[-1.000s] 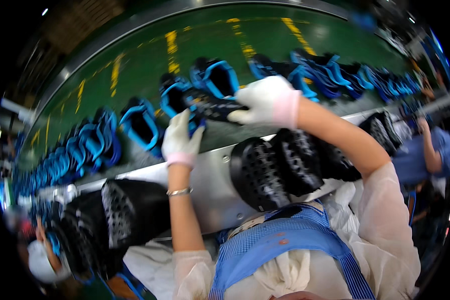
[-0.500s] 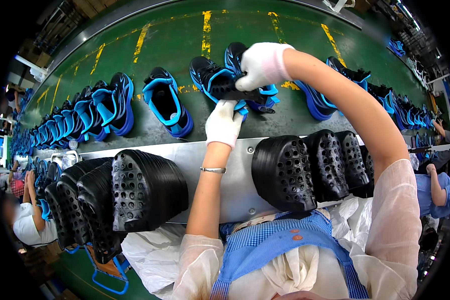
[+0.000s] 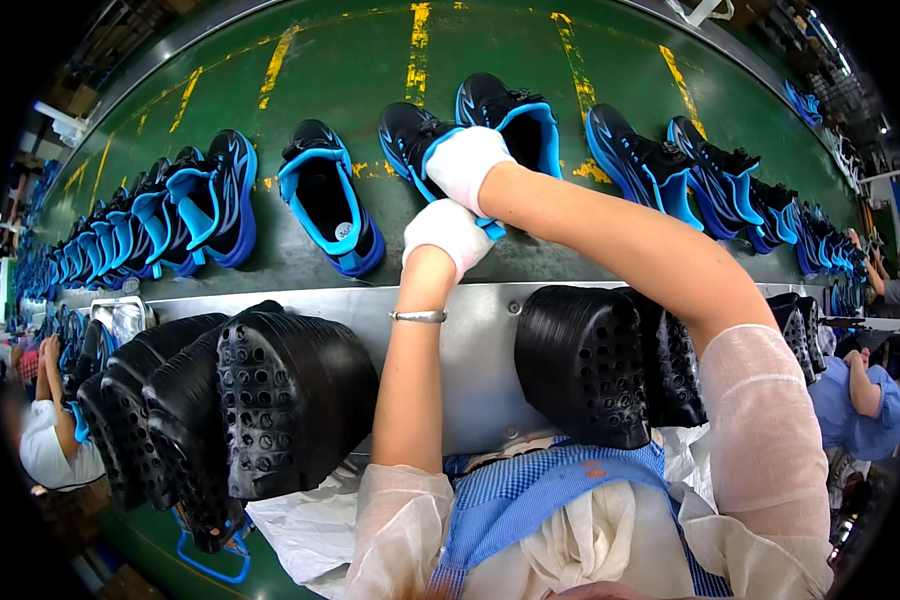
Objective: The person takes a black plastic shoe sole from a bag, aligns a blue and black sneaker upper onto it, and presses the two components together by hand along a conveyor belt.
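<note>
The left hand (image 3: 444, 238), in a white glove, is at the heel of a black-and-blue shoe (image 3: 400, 132); the right hand (image 3: 467, 165) covers its opening. The fingers are hidden, so I can't tell what either grips. Nearer me, black moulded stacks (image 3: 310, 400) flank the metal ledge (image 3: 475, 350), left and right. Beyond, the shoe sits on the green surface (image 3: 345, 65). Uneven pressure from the right hand could, I'd judge, skid it into the neighbouring shoe (image 3: 484, 98), just right.
</note>
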A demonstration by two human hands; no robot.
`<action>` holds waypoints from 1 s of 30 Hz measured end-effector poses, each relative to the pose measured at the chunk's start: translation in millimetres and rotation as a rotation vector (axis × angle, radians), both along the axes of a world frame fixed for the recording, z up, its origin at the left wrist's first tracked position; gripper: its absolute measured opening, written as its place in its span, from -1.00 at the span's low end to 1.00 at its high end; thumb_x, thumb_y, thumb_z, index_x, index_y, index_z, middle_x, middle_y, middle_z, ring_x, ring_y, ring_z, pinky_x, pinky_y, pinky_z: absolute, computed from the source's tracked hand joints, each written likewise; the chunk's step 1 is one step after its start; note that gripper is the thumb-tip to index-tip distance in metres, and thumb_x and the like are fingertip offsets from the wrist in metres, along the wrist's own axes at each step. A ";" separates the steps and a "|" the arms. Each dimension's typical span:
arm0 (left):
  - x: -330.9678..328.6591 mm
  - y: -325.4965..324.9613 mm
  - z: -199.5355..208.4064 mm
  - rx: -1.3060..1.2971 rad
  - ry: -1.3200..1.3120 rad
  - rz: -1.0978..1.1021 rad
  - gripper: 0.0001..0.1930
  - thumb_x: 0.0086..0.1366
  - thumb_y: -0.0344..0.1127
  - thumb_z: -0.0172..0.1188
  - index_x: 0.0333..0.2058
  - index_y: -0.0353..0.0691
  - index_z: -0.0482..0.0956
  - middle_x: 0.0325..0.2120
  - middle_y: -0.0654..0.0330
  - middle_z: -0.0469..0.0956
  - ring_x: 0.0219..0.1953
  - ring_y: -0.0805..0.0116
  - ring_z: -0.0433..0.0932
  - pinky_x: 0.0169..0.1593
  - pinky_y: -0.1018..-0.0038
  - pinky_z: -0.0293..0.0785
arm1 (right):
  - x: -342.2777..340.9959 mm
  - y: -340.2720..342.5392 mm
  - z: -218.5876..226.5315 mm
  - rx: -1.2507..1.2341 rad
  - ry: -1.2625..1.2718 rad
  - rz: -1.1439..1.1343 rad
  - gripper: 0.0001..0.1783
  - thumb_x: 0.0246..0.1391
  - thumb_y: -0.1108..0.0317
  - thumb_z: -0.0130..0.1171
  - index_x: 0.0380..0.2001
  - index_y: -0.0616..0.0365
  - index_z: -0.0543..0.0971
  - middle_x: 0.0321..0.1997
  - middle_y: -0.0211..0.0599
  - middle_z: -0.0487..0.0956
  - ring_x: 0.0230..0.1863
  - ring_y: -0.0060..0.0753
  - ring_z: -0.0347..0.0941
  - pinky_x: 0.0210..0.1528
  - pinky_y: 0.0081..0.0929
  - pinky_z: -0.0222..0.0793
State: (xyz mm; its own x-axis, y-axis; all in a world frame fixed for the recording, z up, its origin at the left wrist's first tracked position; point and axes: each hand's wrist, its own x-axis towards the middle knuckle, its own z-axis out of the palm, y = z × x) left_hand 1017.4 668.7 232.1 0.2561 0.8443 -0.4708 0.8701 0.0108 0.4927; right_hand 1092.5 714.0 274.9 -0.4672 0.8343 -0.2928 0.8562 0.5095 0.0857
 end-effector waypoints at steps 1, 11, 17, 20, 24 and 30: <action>-1.4 1.3 -0.2 -0.050 0.005 0.009 -0.55 0.10 0.09 0.12 -0.31 -0.20 0.65 -0.30 -0.05 0.59 -0.20 -0.01 0.56 -0.13 0.26 0.48 | -1.6 4.6 -11.9 0.014 -0.002 0.013 -0.68 0.00 0.39 0.05 -0.14 0.16 0.59 -0.15 -0.10 0.61 -0.13 -0.14 0.57 -0.11 -0.33 0.48; -35.4 22.7 -97.1 0.534 0.195 -0.535 -0.57 0.19 0.10 0.06 -0.17 -0.09 0.58 -0.22 0.10 0.60 -0.17 0.11 0.56 -0.09 0.27 0.44 | 0.4 12.9 -3.6 -0.057 0.051 0.032 -0.73 -0.15 0.33 0.19 -0.29 0.03 0.66 -0.18 -0.26 0.63 -0.18 -0.26 0.58 -0.15 -0.30 0.49; -13.4 23.1 -69.7 0.151 0.257 -0.323 -0.56 0.20 0.09 0.05 -0.25 -0.19 0.60 -0.36 0.18 0.64 -0.12 0.20 0.54 -0.02 0.29 0.37 | -6.2 24.4 -30.7 -0.041 0.228 -0.199 -0.67 -0.09 0.34 0.19 -0.18 -0.06 0.65 -0.08 -0.44 0.61 -0.06 -0.39 0.53 -0.14 -0.41 0.44; 4.0 17.9 -53.6 0.125 0.278 -0.267 -0.56 0.20 0.08 0.05 -0.25 -0.21 0.60 -0.36 0.18 0.64 -0.14 0.19 0.55 -0.01 0.32 0.36 | -0.6 27.5 -40.3 -0.048 0.179 -0.168 -0.66 -0.12 0.31 0.23 -0.18 -0.07 0.65 -0.10 -0.45 0.62 -0.07 -0.38 0.54 -0.14 -0.41 0.44; -15.0 22.1 -79.0 0.281 0.172 -0.292 -0.55 0.20 0.08 0.06 -0.25 -0.22 0.60 -0.38 0.16 0.64 -0.16 0.18 0.56 -0.03 0.35 0.38 | -6.1 27.9 -39.0 -0.053 0.191 -0.156 -0.66 -0.18 0.29 0.29 -0.21 -0.08 0.67 -0.15 -0.45 0.63 -0.11 -0.36 0.56 -0.18 -0.40 0.46; 0.9 10.8 -45.1 0.108 0.106 0.011 -0.57 0.09 0.00 0.23 -0.30 -0.30 0.59 -0.44 0.03 0.63 -0.31 0.11 0.61 -0.19 0.35 0.50 | -5.2 37.6 -55.1 -0.079 0.188 -0.135 -0.66 -0.20 0.29 0.30 -0.23 -0.09 0.67 -0.16 -0.40 0.64 -0.12 -0.34 0.57 -0.18 -0.40 0.47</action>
